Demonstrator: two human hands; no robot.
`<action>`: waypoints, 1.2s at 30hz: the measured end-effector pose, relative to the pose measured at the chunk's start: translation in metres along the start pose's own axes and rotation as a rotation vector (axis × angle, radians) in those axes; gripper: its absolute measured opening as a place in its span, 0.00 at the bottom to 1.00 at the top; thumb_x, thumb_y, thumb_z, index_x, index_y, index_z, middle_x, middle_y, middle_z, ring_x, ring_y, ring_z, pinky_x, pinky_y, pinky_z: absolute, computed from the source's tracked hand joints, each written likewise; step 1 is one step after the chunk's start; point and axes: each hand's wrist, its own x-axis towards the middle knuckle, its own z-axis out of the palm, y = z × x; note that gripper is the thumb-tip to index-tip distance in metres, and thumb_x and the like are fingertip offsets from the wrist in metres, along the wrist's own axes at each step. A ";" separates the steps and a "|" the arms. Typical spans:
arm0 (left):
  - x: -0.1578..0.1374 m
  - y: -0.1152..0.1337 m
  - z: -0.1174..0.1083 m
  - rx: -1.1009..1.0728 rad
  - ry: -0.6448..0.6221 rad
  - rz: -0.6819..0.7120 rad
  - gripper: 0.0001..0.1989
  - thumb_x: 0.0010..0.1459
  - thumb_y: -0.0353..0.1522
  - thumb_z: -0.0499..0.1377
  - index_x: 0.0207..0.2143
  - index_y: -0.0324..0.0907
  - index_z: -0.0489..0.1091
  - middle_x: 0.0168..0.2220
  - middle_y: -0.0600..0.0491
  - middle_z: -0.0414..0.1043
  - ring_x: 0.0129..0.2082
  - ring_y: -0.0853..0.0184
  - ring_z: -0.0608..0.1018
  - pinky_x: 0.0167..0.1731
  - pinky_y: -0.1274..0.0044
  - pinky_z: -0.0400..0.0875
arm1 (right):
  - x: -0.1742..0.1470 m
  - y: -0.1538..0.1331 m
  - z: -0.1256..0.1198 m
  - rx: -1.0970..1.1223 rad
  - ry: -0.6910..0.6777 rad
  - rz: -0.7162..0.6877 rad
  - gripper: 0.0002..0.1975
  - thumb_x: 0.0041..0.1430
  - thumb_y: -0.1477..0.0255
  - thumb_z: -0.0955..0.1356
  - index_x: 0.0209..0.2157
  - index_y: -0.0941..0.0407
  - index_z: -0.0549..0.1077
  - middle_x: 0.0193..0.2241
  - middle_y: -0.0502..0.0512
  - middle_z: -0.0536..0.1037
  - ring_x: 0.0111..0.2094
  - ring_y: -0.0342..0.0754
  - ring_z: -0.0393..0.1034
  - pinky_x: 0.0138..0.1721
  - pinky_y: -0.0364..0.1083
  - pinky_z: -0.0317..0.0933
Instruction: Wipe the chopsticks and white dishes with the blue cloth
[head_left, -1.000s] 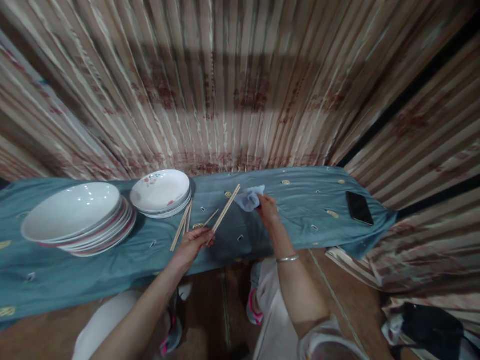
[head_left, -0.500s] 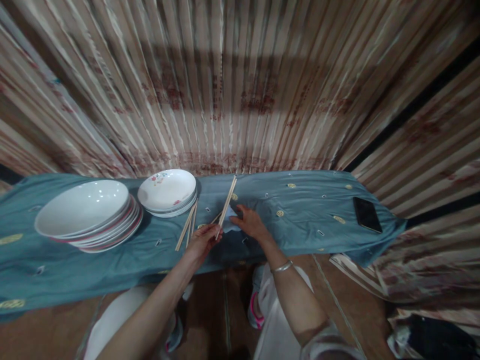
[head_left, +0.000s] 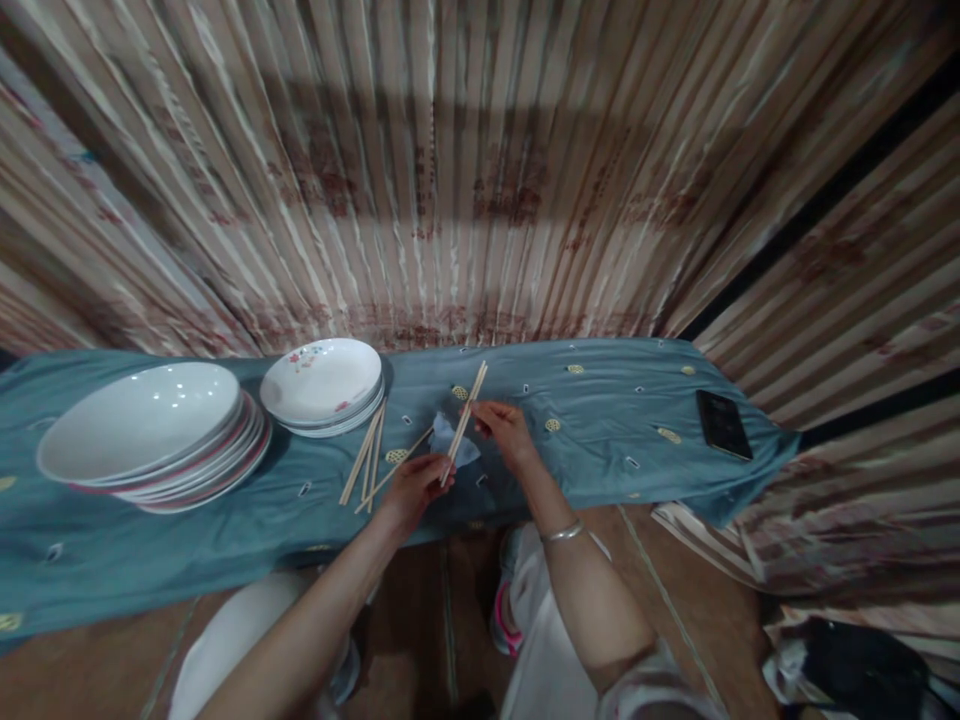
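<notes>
My left hand [head_left: 417,488] is closed around the lower end of a pair of light wooden chopsticks [head_left: 463,422], which slant up and away to the right. At their middle, the fingertips of my right hand [head_left: 504,430] pinch the same pair. Beneath them a crumpled pale blue cloth or tissue [head_left: 466,452] lies on the tablecloth. Several loose chopsticks [head_left: 363,460] rest just left of my left hand, and one of them lies crosswise, reaching toward the cloth.
A teal patterned tablecloth [head_left: 600,420] covers the long table. On the left stand a stack of large white bowls [head_left: 150,420] and a stack of smaller flowered plates [head_left: 330,380]. A black phone [head_left: 723,424] lies at the right end. Pleated curtains [head_left: 480,200] hang behind.
My right hand has moved from beside the pale cloth up to the chopsticks, and its fingers have closed on them. More of the cloth shows now. The view has shifted slightly right.
</notes>
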 end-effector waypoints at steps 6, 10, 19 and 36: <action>-0.001 -0.002 0.005 0.023 -0.009 -0.030 0.11 0.36 0.32 0.73 0.23 0.36 0.76 0.23 0.51 0.77 0.21 0.73 0.74 0.24 0.81 0.69 | 0.000 -0.004 -0.005 0.048 0.024 0.008 0.18 0.37 0.55 0.75 0.22 0.56 0.79 0.22 0.51 0.78 0.19 0.37 0.57 0.19 0.39 0.50; -0.001 -0.005 0.006 0.039 -0.021 -0.034 0.10 0.38 0.32 0.72 0.24 0.36 0.77 0.24 0.51 0.77 0.22 0.72 0.75 0.24 0.80 0.69 | 0.000 -0.005 -0.007 0.050 0.029 0.008 0.17 0.38 0.56 0.74 0.23 0.56 0.80 0.23 0.52 0.78 0.19 0.37 0.58 0.20 0.39 0.50; 0.003 -0.010 0.003 0.159 -0.017 0.073 0.15 0.32 0.37 0.72 0.24 0.38 0.76 0.23 0.51 0.76 0.22 0.69 0.75 0.26 0.77 0.69 | -0.005 0.007 -0.006 -0.111 0.063 -0.016 0.18 0.40 0.54 0.73 0.22 0.56 0.78 0.18 0.49 0.74 0.18 0.39 0.59 0.19 0.40 0.49; 0.009 -0.012 -0.001 0.590 -0.029 0.513 0.03 0.42 0.32 0.65 0.20 0.44 0.75 0.17 0.54 0.72 0.21 0.67 0.73 0.25 0.77 0.66 | -0.020 0.016 -0.013 -0.473 0.204 -0.103 0.18 0.48 0.55 0.68 0.17 0.54 0.72 0.12 0.45 0.67 0.18 0.41 0.59 0.22 0.41 0.52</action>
